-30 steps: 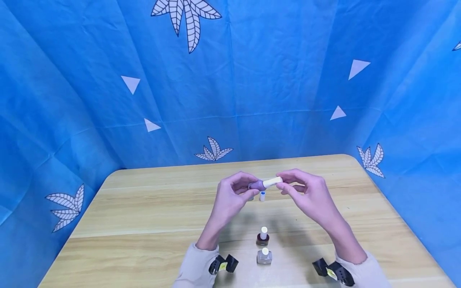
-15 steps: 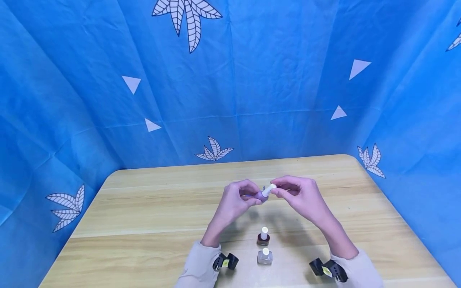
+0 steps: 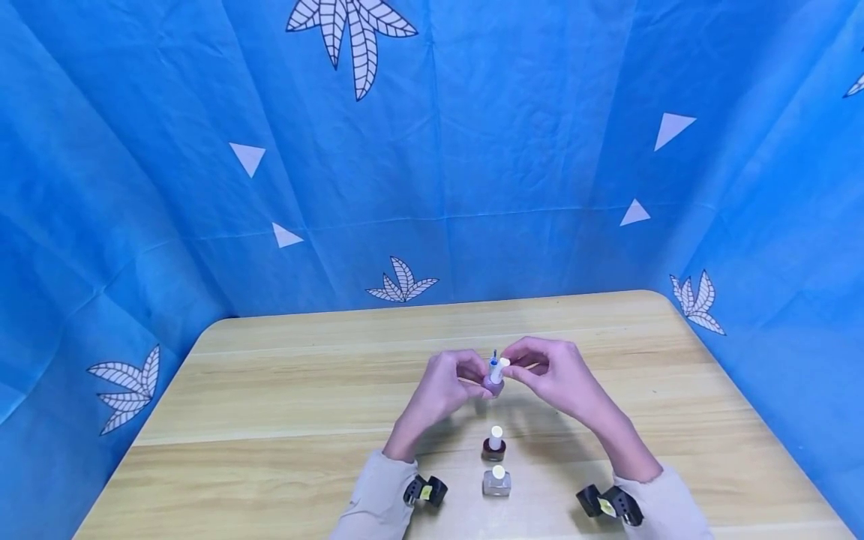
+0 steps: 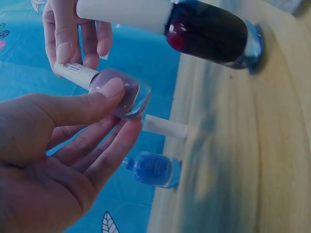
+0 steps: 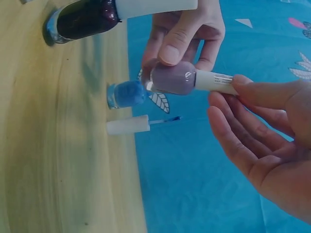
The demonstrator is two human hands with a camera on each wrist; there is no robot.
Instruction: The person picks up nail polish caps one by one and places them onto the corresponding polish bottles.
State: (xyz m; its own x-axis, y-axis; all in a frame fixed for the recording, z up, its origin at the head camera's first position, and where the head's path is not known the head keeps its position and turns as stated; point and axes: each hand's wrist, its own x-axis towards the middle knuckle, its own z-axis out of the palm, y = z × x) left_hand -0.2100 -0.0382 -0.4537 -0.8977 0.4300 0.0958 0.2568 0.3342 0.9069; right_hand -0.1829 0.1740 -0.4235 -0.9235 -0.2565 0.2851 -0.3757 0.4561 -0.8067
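Note:
My left hand (image 3: pixel 447 384) grips the mauve body of a nail polish bottle (image 5: pixel 172 77) between thumb and fingers. With thumb and fingertips my right hand (image 3: pixel 552 376) pinches its white cap (image 5: pixel 214 81), which sits on the bottle's neck. In the head view the bottle is nearly upright above the table. Behind it, a blue nail polish bottle (image 4: pixel 153 168) stands uncapped on the wood. Beside that one, its white brush cap (image 5: pixel 129 125) stands on end, with the blue-coated brush pointing up. In the head view the hands and mauve bottle hide the blue bottle.
Nearer the person stand a dark red nail polish bottle (image 3: pixel 493 450) and a clear or pale one (image 3: pixel 496 484), both with white caps. The wooden table (image 3: pixel 283 405) reaches back to a blue patterned cloth (image 3: pixel 432 150).
Both hands have moved lower in the head view, toward the person. The mauve bottle has turned from lying sideways to nearly upright, and the blue brush now shows behind it.

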